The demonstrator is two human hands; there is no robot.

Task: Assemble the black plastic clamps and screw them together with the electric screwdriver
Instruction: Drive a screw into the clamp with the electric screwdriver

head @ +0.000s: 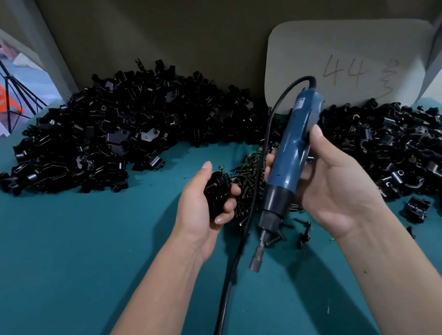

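Note:
My left hand (pixel 201 200) grips a black plastic clamp (pixel 216 191) with a screw head standing up at its top (pixel 221 169). My right hand (pixel 332 184) holds the blue electric screwdriver (pixel 291 153) nearly upright, its metal socket bit (pixel 256 261) pointing down above the green table, to the right of the clamp and apart from it. Its black cable (pixel 235 250) loops from the tool's top down toward me between my forearms. A heap of dark screws (pixel 249 175) lies behind both hands.
Large piles of black clamp parts lie at the left (pixel 103 133) and at the right (pixel 401 153). A grey card marked 44 (pixel 345 65) leans on the back board. A few loose parts (pixel 416 209) lie on the green mat (pixel 68 260).

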